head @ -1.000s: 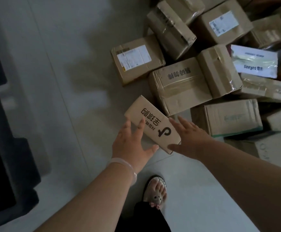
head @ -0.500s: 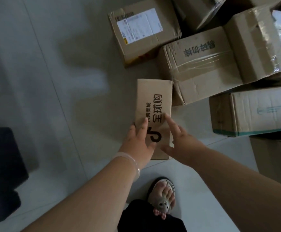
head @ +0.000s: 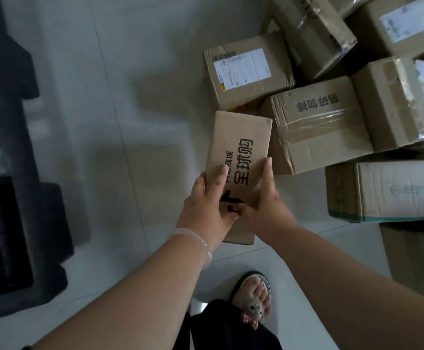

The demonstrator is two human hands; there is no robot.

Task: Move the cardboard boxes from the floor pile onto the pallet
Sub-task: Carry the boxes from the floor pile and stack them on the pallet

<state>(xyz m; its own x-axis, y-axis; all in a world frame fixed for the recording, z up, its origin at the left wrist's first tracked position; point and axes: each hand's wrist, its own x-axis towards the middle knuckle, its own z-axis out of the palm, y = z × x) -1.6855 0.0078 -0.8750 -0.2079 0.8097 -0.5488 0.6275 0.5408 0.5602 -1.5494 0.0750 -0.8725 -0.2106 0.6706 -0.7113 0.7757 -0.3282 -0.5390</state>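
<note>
A long narrow cardboard box (head: pixel 241 145) with black printed characters is held off the floor in front of me. My left hand (head: pixel 206 205) grips its near left side, fingers lying on the top face. My right hand (head: pixel 264 200) grips its near right side, fingers along the right edge. The floor pile of cardboard boxes (head: pixel 317 122) lies to the right and beyond. The black pallet (head: pixel 11 223) stands at the left edge of the view, apart from the held box.
Pale tiled floor (head: pixel 130 122) stretches between the pallet and the pile. My sandalled foot (head: pixel 254 296) stands below the held box. A box with a white shipping label (head: pixel 243 69) lies just behind the held box; a green-edged box (head: pixel 387 190) sits at the right.
The narrow box has been turned from diagonal to lengthwise and drawn closer. Both hands now clasp its near end from the sides. The view has swung left, showing more of the pallet.
</note>
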